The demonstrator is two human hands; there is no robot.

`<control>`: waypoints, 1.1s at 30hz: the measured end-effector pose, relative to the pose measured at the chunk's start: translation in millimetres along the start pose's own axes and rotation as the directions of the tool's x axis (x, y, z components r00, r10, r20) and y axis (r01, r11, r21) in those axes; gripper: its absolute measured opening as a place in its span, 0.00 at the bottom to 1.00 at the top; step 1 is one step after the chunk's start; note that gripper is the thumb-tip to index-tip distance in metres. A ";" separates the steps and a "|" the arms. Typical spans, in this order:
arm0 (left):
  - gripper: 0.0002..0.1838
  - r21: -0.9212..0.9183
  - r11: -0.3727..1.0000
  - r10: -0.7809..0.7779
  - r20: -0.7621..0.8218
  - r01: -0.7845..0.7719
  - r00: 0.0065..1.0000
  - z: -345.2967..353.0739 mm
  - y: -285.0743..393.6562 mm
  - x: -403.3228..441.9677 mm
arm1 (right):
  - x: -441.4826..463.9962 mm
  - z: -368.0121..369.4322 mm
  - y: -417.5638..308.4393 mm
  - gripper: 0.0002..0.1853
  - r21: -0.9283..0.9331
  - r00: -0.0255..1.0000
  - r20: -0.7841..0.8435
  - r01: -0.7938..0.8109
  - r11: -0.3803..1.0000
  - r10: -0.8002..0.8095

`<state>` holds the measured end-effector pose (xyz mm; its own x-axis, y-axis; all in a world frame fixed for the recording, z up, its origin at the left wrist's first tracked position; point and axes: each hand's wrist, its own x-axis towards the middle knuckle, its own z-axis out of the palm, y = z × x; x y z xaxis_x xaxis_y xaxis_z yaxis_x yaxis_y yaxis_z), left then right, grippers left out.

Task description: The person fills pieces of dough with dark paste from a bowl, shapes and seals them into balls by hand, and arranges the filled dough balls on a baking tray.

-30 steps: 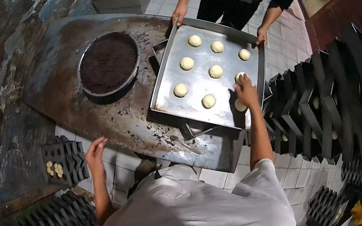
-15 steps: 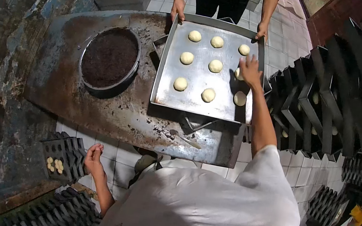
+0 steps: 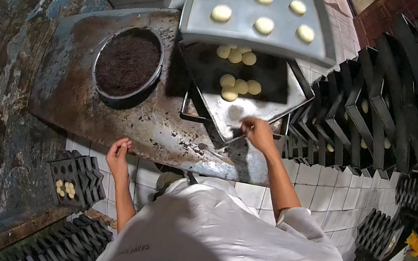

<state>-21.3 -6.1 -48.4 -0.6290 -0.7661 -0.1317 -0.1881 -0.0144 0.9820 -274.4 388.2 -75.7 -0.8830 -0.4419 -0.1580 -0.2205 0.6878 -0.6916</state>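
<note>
Far left, low down: small tray (image 3: 90, 188) with pale dough balls in it. Next, round pan (image 3: 128, 63) on the table (image 3: 75, 112), full of dark crumbly stuff.

Left hand (image 3: 118, 153): just off the near table edge, fingers loosely curled, nothing visible in it, touching nothing.

Mid-table: spoon-like tool (image 3: 218, 156) lying near the edge. Just beyond it, lower tray (image 3: 223, 115), set askew with one corner pointing at the person, resting over another tray (image 3: 190, 111). Two clusters of dough balls (image 3: 241, 86) in it, some touching. Upper tray (image 3: 242, 5) is above its far part, nine spaced balls; its far edge is out of frame, so can't see what holds it.

Right hand (image 3: 257, 133): at the lower tray's near corner, fingers drawn together; can't tell if they pinch anything or touch the metal.

Handling, my read: balls light, soft, easily dented; cup lightly from the sides. Trays stiff, probably awkward loaded; grip opposite rims, keep level or balls may roll.

Far right: trays (image 3: 377, 112) stacked crosswise.
</note>
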 end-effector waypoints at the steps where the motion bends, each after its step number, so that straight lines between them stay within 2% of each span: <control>1: 0.13 0.031 0.999 0.039 0.033 -0.040 0.999 7.5 7.2 4.9 | 16.2 1.8 -8.3 0.11 -0.053 0.980 -0.165 0.107 0.993 -0.114; 2: 0.13 0.034 0.999 0.040 0.029 -0.041 0.999 17.1 11.3 9.2 | 29.6 2.7 -16.4 0.13 -0.166 0.968 -0.229 0.064 0.984 -0.102; 4: 0.12 -0.035 0.999 0.043 0.048 -0.041 0.998 40.9 19.3 16.3 | 61.0 14.4 -28.8 0.13 -0.359 0.903 -0.290 0.205 0.911 -0.317; 5: 0.12 -0.035 0.998 0.046 0.041 -0.045 0.998 53.2 23.8 17.6 | 75.1 25.6 -24.9 0.13 -0.358 0.901 -0.289 0.212 0.909 -0.323; 7: 0.11 -0.052 0.996 0.076 0.171 -0.068 0.982 77.1 38.6 17.5 | 98.7 54.3 -12.7 0.11 -0.691 0.907 -0.107 0.227 0.687 -0.408; 10: 0.09 -0.089 0.989 0.135 0.278 -0.115 0.951 107.4 54.2 11.0 | 103.9 58.3 -14.6 0.09 -0.695 0.918 -0.095 0.216 0.686 -0.384; 11: 0.09 -0.092 0.989 0.136 0.271 -0.115 0.953 114.0 55.5 8.2 | 101.6 55.1 -18.8 0.13 -0.646 0.942 -0.089 0.193 0.739 -0.324; 12: 0.09 -0.096 0.991 0.115 0.316 -0.088 0.942 119.8 55.9 5.3 | 92.7 46.2 -27.1 0.13 -0.650 0.940 -0.083 0.200 0.733 -0.330; 14: 0.09 -0.106 0.993 0.095 0.351 -0.061 0.931 134.4 58.8 0.7 | 64.0 20.6 -52.6 0.16 -0.553 0.889 -0.236 0.208 0.807 -0.391; 15: 0.08 -0.134 0.989 0.105 0.393 -0.056 0.914 142.4 61.4 -1.8 | 41.5 -4.7 -82.5 0.17 -0.461 0.897 -0.267 0.202 0.864 -0.352; 16: 0.08 -0.160 0.986 0.115 0.436 -0.049 0.893 149.6 63.5 -3.1 | 28.8 -15.3 -93.3 0.17 -0.462 0.897 -0.263 0.206 0.863 -0.354; 17: 0.08 -0.095 0.985 0.171 0.460 -0.143 0.871 157.2 61.9 -0.3 | 18.8 -24.2 -98.4 0.17 -0.417 0.864 -0.368 0.177 0.892 -0.344; 18: 0.08 -0.095 0.985 0.172 0.461 -0.144 0.870 166.9 67.9 0.6 | 10.1 -31.1 -101.1 0.16 -0.367 0.820 -0.472 0.152 0.918 -0.324; 20: 0.12 -0.088 0.903 0.398 0.541 -0.421 0.741 191.0 85.5 -3.2 | -5.0 -42.0 -106.1 0.17 -0.305 0.835 -0.489 0.107 0.946 -0.252; 21: 0.15 -0.095 0.903 0.393 0.575 -0.418 0.717 204.7 89.3 -5.6 | -11.5 -47.7 -109.7 0.15 -0.048 0.877 -0.457 0.141 0.989 -0.147; 22: 0.18 -0.101 0.905 0.385 0.609 -0.414 0.693 216.8 95.9 -9.9 | -18.4 -50.6 -111.6 0.13 0.215 0.916 -0.398 0.149 0.965 -0.053; 23: 0.21 -0.059 0.883 0.383 0.663 -0.465 0.643 224.5 102.9 -14.0 | -22.4 -47.2 -115.5 0.10 0.177 0.875 -0.477 0.189 0.966 -0.084; 26: 0.24 -0.107 0.909 0.335 0.761 -0.402 0.555 245.3 100.8 -23.1 | -31.4 -43.2 -124.2 0.10 0.243 0.863 -0.504 0.162 0.956 -0.018; 27: 0.26 -0.064 0.913 0.283 0.810 -0.402 0.513 244.8 101.6 -22.6 | -34.4 -46.5 -127.5 0.10 0.224 0.852 -0.522 0.169 0.960 -0.028; 28: 0.26 -0.064 0.912 0.283 0.813 -0.405 0.509 245.4 98.3 -23.9 | -38.0 -52.8 -132.9 0.10 0.226 0.850 -0.526 0.168 0.960 -0.025; 30: 0.28 -0.269 0.949 0.316 0.762 -0.167 0.566 243.6 87.5 -26.7 | -45.9 -66.2 -146.0 0.10 0.360 0.862 -0.507 0.180 0.916 0.029; 31: 0.34 -0.250 0.959 0.282 0.786 -0.135 0.550 239.3 92.0 -25.4 | -49.0 -72.0 -150.1 0.10 0.424 0.876 -0.479 0.170 0.889 0.061; 33: 0.36 -0.256 0.953 0.302 0.785 -0.162 0.540 238.1 103.8 -23.2 | -49.2 -82.0 -156.1 0.09 0.425 0.880 -0.474 0.217 0.879 0.012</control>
<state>-205.8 163.2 24.5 -0.9890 0.0863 0.1198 0.1154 -0.0539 0.9919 -230.6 349.8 97.9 -0.9765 -0.1077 0.1867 -0.2091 0.2640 -0.9416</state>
